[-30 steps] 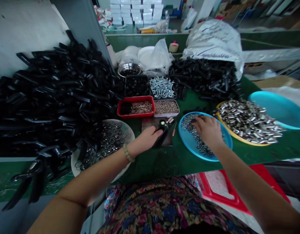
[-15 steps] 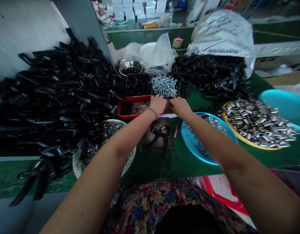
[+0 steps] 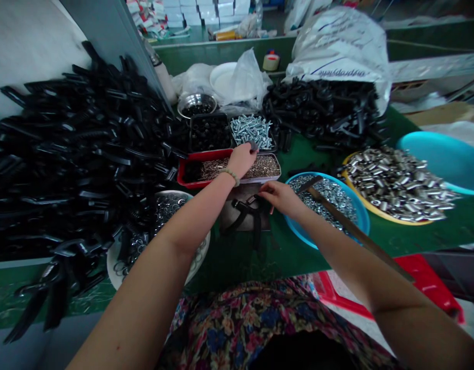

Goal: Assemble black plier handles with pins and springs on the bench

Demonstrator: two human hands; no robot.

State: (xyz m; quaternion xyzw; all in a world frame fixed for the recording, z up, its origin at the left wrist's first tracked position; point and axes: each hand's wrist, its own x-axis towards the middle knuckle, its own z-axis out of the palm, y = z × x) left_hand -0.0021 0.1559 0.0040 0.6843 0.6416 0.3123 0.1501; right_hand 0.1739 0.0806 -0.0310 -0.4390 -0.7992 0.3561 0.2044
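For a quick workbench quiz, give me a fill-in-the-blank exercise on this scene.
The left hand wears a beaded ____ at the wrist.
The right hand is over the rim of the ____ basin.
The tray of small metal clips has a ____ rim.
Silver cylinders are heaped on a ____ dish.

Missing words: bracelet, blue, red, yellow.

Dim, flat light lies over my workbench: the heap of black plastic parts sinks into shadow, its detail nearly lost, while the steel sleeves in the yellow tray catch small highlights and the white plastic sack reads brightest. Wide-angle distortion bows the grey partition post near the frame's edge. My left hand and right hand look slightly soft, without hard shadows.
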